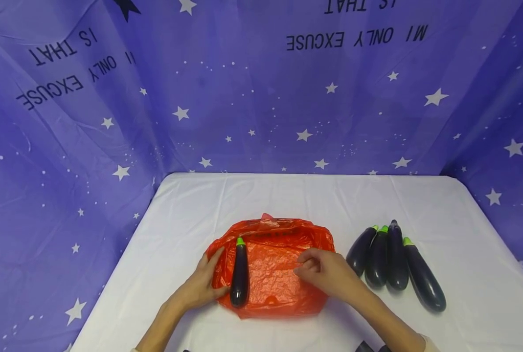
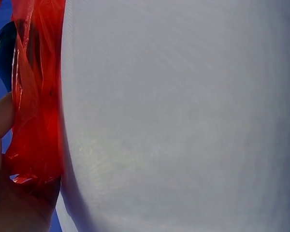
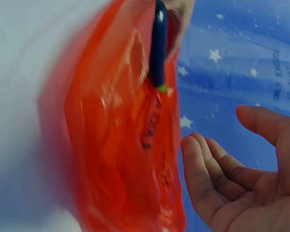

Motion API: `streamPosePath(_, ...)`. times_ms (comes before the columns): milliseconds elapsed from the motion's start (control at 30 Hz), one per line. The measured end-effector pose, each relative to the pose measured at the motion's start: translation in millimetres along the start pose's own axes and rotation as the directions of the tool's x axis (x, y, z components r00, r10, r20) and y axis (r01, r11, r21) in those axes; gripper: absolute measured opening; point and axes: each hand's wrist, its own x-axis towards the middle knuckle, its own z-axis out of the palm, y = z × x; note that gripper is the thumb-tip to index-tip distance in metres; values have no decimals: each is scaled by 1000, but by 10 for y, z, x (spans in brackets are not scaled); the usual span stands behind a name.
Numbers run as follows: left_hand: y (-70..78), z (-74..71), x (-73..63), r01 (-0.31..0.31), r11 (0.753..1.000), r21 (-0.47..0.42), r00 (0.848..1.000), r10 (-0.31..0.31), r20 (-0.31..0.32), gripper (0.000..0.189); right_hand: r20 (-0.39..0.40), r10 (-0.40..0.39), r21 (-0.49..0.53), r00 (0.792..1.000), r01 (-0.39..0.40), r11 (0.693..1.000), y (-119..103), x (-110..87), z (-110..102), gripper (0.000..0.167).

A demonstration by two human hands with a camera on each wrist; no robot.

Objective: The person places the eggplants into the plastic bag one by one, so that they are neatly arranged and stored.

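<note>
A red plastic bag (image 1: 274,283) lies on the white table with its mouth spread. One dark purple eggplant (image 1: 240,274) with a green tip lies along the bag's left side, tip pointing away. At that side my left hand (image 1: 201,283) holds the bag's edge, thumb beside the eggplant's lower end. The left wrist view shows the thumb (image 2: 1,116) against the crumpled red plastic. Over the bag's right part hovers my right hand (image 1: 325,274), holding nothing. Its fingers are loosely bent and the thumb stands apart from them (image 3: 241,174) in the right wrist view.
Several more eggplants (image 1: 397,259) lie side by side on the table to the right of the bag, close to my right forearm. The white-covered table (image 1: 191,205) is backed by a purple-blue curtain (image 1: 261,98) with stars and lettering.
</note>
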Motion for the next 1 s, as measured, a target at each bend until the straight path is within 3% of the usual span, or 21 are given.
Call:
streamPosePath(300,6,-25,17,-16,1000,-4,1000,17,8,99,-79,79,3,994,-79,997,208,-187,-461,30)
streamPosePath(500,9,-42,27,-29,1000,-6,1000,29,2,100,-113,162,-1,980,-163,987,463,-327,-752,45)
streamPosePath(767,6,-32,19,-23,1000,-19,1000,23,2,100,-162,209,-129,964,-231,965,808,-447,-1011,51)
streamPosePath(1000,-8,-9,18,-3,1000,-17,1000,3,16,100,-253,189,-286,949,-260,922,1126,-576,-1210,53)
